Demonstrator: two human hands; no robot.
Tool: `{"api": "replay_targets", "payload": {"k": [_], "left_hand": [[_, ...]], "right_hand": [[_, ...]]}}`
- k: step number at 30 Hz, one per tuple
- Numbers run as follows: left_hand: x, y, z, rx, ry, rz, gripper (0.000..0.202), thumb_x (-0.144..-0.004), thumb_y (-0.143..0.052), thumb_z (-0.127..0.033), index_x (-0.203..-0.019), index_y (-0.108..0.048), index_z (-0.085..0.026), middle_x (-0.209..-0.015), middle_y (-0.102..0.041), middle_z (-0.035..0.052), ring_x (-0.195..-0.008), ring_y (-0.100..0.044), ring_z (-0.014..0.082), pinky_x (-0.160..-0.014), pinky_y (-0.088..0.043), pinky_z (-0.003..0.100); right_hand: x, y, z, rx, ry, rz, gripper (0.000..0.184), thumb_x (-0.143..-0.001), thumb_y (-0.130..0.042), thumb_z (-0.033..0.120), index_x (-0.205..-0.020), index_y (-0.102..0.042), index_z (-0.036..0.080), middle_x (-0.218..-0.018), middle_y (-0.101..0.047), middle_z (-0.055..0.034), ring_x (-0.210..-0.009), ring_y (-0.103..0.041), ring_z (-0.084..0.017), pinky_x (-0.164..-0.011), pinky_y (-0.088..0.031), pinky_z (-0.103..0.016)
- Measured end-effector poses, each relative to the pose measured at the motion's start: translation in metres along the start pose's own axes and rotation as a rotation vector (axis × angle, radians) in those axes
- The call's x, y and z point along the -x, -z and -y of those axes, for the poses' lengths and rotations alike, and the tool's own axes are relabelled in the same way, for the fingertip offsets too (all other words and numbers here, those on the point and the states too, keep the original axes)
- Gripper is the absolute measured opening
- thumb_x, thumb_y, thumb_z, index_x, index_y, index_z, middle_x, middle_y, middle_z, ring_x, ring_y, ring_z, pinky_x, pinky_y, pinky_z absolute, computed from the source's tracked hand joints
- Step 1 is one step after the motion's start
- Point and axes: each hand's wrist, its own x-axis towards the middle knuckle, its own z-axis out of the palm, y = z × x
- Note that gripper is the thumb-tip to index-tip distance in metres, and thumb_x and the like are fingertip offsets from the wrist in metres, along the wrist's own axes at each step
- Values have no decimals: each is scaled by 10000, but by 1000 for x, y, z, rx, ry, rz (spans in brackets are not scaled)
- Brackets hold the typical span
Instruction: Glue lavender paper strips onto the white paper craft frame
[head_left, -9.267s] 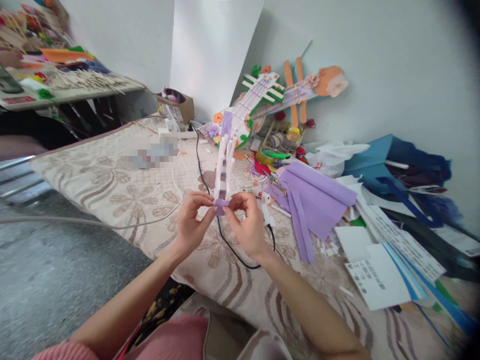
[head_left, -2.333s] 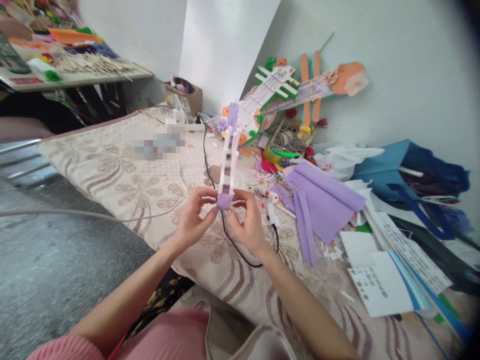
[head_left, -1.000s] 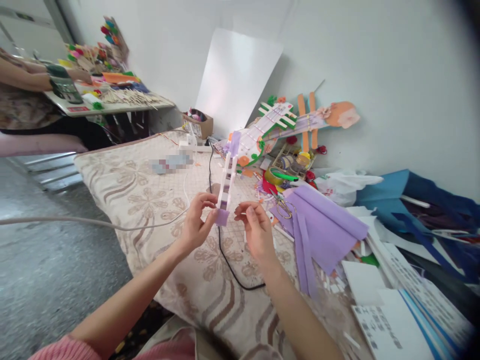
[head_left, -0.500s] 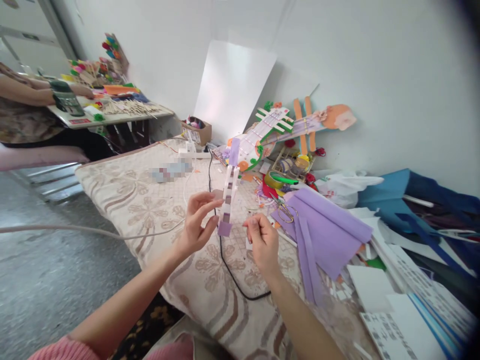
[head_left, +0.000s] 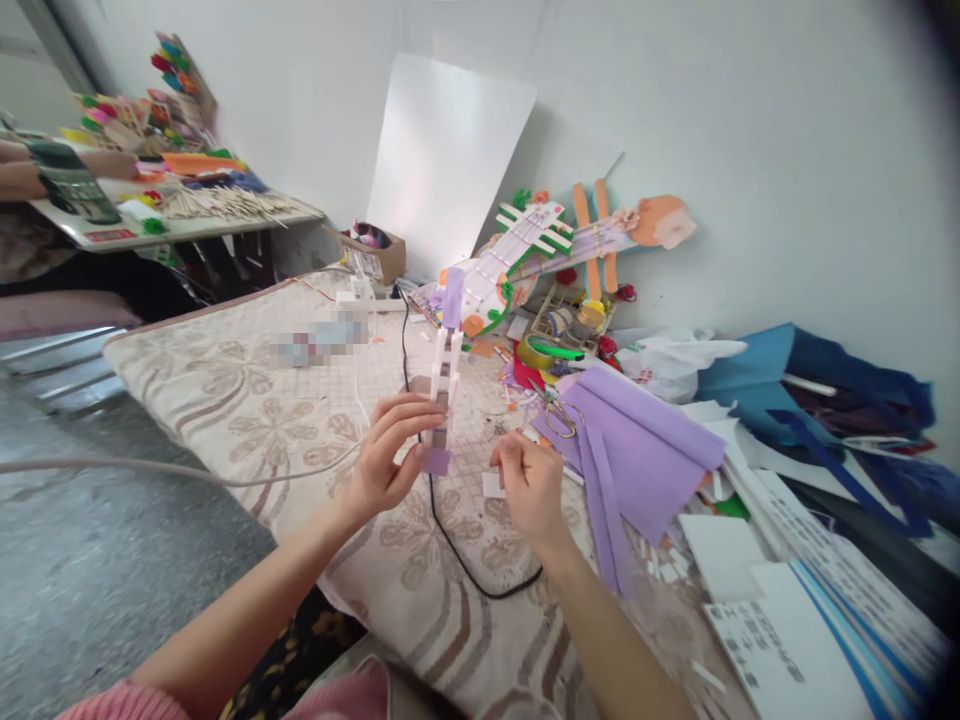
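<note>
Your left hand (head_left: 390, 455) is half open, fingertips against the left side of the white-and-purple ladder-shaped craft piece (head_left: 454, 365); whether you pinch it can't be told. Your right hand (head_left: 531, 490) is curled to the right of that piece, beside a small white object (head_left: 492, 486); its grip, if any, is hidden. The ladder-shaped piece sits between your hands, slanting slightly, its far end toward the wall.

Around it, you have a black cord (head_left: 465, 570) looping past its near end, close to both hands. Gold-handled scissors (head_left: 555, 402) lie to its right, on the edge of a purple sheet (head_left: 637, 440) with loose purple strips (head_left: 604, 500). Beyond it to the right are a tape roll (head_left: 532, 352) and a white plastic bag (head_left: 667, 365), with a blue bag (head_left: 750, 370) farther right. Just behind it, two decorated stringed-instrument models (head_left: 491, 280) lean by the wall (head_left: 675, 90).

A floral cloth (head_left: 262, 430) covers the table under it. Far to its left, past a cardboard box (head_left: 388, 260), another table (head_left: 202, 232) bears thin sticks (head_left: 225, 203), and another person's arms (head_left: 109, 163) rest there near a bottle (head_left: 86, 195).
</note>
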Motion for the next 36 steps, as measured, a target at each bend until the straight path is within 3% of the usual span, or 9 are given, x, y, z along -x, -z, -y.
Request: {"api": "replay_targets", "payload": {"k": [4,7,9,11,13,16,22,26,36], "left_hand": [[3,-1,3,17,8,-4,286,-976,-453,-218,-1210,-612,-180,-1144,-703,117,-1124,-613,255,-985,-482,470],[5,-2,3,29,19,2,293,-977,-454,-232,-1224,-601,-177,-1156,-696,123,-1135,-609,261,-992,-475,480],[7,-2,3,37,34,4,296,-978,-462,-253,-1231,-596,-180,-1162,-693,125,-1145,-606,268,-995,-472,488],[8,-2,3,40,48,1,308,-985,-464,-299,-1240,-595,-185,-1167,-691,126,-1153,-603,275,-998,-471,495],[10,-2,3,41,59,-1,341,-1001,-441,-366,-1251,-593,-193,-1174,-688,128,-1156,-601,280,-1000,-470,503],[11,0,3,57,66,1,380,-1002,-429,-414,-1264,-586,-187,-1188,-680,138,-1165,-592,286,-1008,-465,512],[6,4,0,37,33,71,482,-816,-697,-151,-1273,-544,-165,-1216,-666,135,-1199,-584,271,-1039,-457,474],[7,6,-1,59,50,71,446,-842,-634,-43,-1262,-552,-169,-1222,-669,129,-1203,-586,240,-1039,-461,442],[9,12,-1,117,63,112,426,-932,-485,-7,-1312,-567,-180,-1312,-644,130,-1250,-570,216,-1061,-459,424]], "right_hand": [[-3,3,0,104,15,55,499,-1015,-398,421,-587,-542,210,-468,-469,37,-447,-459,-107,-505,-311,-258],[-7,1,1,106,10,43,204,-945,-550,341,-812,-623,204,-657,-605,26,-506,-488,-100,-543,-363,-243],[-7,0,1,77,18,38,118,-921,-586,310,-954,-629,205,-776,-649,10,-548,-521,-101,-567,-397,-239],[-6,1,0,73,29,19,167,-953,-545,317,-851,-616,204,-696,-614,21,-545,-524,-106,-562,-391,-240],[-4,2,1,72,37,-1,360,-1003,-457,343,-682,-550,209,-539,-498,46,-499,-494,-107,-535,-360,-244],[-2,4,5,28,55,32,411,-1032,-391,369,-695,-561,206,-528,-477,45,-490,-493,-109,-530,-366,-246],[-1,-2,13,20,120,129,226,-1005,-485,322,-860,-608,201,-767,-652,-11,-700,-606,-135,-651,-444,-246],[0,-6,13,37,124,159,201,-997,-496,290,-853,-605,201,-754,-643,-3,-700,-595,-132,-653,-438,-246],[3,-10,14,27,121,167,189,-1006,-479,297,-931,-626,204,-879,-682,-37,-815,-637,-156,-694,-479,-265]]}}
